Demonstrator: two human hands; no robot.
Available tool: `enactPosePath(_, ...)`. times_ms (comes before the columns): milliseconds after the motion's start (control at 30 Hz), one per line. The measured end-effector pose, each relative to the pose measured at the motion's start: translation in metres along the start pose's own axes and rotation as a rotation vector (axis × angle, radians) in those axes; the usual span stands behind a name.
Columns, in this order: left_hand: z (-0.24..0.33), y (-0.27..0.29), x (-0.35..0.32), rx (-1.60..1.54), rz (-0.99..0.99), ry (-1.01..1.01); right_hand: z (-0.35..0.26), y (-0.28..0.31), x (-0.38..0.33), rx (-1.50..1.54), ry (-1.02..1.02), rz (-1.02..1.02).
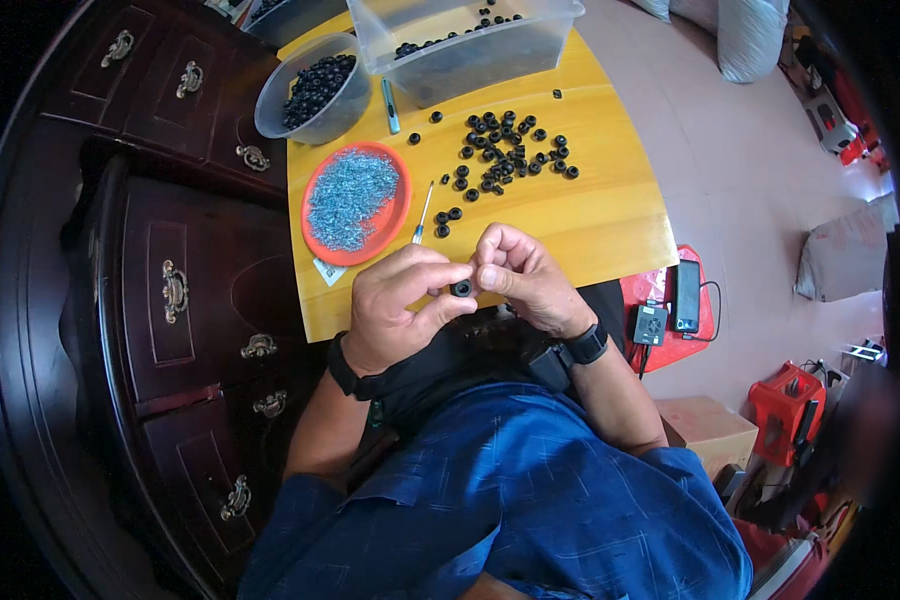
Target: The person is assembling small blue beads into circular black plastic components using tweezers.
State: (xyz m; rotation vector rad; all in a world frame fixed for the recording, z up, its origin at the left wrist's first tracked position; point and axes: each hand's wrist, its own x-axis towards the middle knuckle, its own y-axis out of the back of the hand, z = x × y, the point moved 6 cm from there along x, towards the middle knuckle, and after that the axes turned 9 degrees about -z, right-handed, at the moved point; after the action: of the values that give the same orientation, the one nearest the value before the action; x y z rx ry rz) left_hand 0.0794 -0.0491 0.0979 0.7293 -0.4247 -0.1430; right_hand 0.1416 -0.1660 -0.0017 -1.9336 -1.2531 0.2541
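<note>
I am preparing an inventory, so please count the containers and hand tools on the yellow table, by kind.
Orange plate of small metal parts: 1
Round clear bowl of black rings: 1
Rectangular clear tub: 1
Small screwdriver: 1
Teal pen-shaped tool: 1
Total: 5

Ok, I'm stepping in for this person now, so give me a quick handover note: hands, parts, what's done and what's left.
Left hand and right hand together pinch one small black ring above the near edge of the yellow table.
Loose black rings lie scattered mid-table; more fill the clear bowl and clear bin.
Small metal pieces sit heaped on the orange plate; a thin screwdriver lies beside it.
No finished pile can be told apart; most rings look untouched.
</note>
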Motion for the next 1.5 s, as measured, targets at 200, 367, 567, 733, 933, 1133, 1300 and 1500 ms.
enactPosePath(200, 0.004, 0.005, -0.002, 0.030, 0.054, -0.063, 0.004, -0.006, 0.000, 0.040, -0.074, -0.044)
enactPosePath(367, -0.004, 0.003, -0.005, 0.011, 0.048, -0.041, 0.015, -0.009, 0.000, 0.008, -0.164, -0.091)
enactPosePath(567, -0.024, -0.009, -0.014, -0.056, -0.062, 0.194, 0.029, -0.002, -0.004, -0.049, -0.312, 0.011)
enactPosePath(733, -0.044, -0.020, -0.025, -0.328, -0.123, 0.440, 0.039, 0.011, -0.003, -0.170, -0.362, 0.042)
enactPosePath(933, -0.135, 0.064, -0.015, -0.120, -0.136, 0.621, 0.033, 0.031, 0.000, -0.427, -0.282, 0.222)
enactPosePath(1133, -0.164, 0.171, 0.037, 0.183, 0.325, 0.409, -0.001, 0.038, 0.025, -0.945, -0.165, 0.322)
enactPosePath(1300, -0.155, 0.118, 0.009, 0.259, 0.060, 0.525, 0.002, 0.032, 0.051, -1.448, -0.155, 0.281)
enactPosePath(1500, -0.151, 0.066, -0.052, 0.418, -0.123, 0.497, 0.016, 0.023, 0.060, -1.618, -0.120, 0.253)
